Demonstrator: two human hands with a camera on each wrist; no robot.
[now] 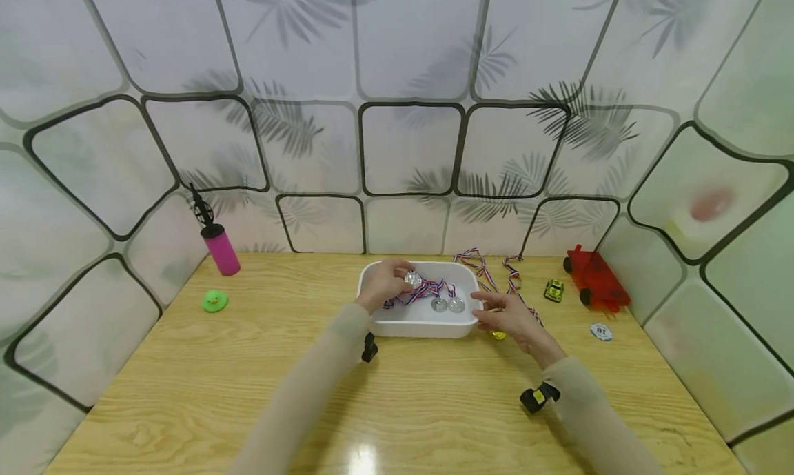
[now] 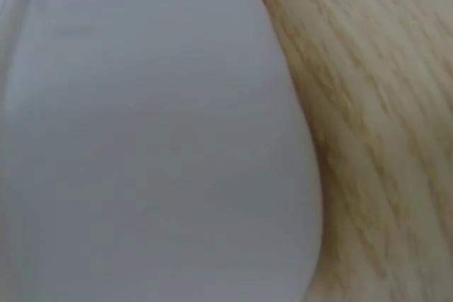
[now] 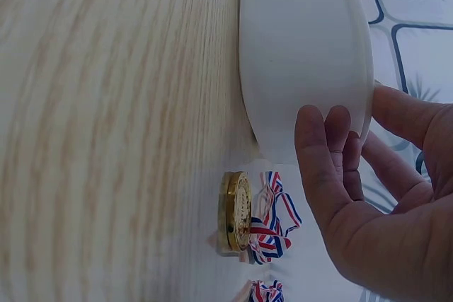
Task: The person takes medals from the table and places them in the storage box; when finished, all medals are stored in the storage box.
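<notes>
My left hand [image 1: 386,282] reaches over the white plastic bin [image 1: 428,330] and pinches a silver medal [image 1: 413,279] between thumb and fingers. Inside the bin lie two more silver medals [image 1: 455,304] with red, white and blue ribbons [image 1: 424,289]. At the bin's right end, my right hand [image 1: 511,316] touches the outer wall and rim with its fingertips; its fingers are loosely bent. Below that hand a gold medal [image 3: 237,211] rests on the table with its striped ribbon [image 3: 272,221]. The left wrist view shows only the bin's wall [image 2: 156,139] and wood.
Ribbons [image 1: 513,275] trail over the table behind my right hand. Farther right are a yellow toy car [image 1: 554,290], a red toy vehicle [image 1: 597,278] and a poker chip [image 1: 601,331]. A pink balloon pump [image 1: 220,251] and a green rubber duck [image 1: 214,300] stand at left.
</notes>
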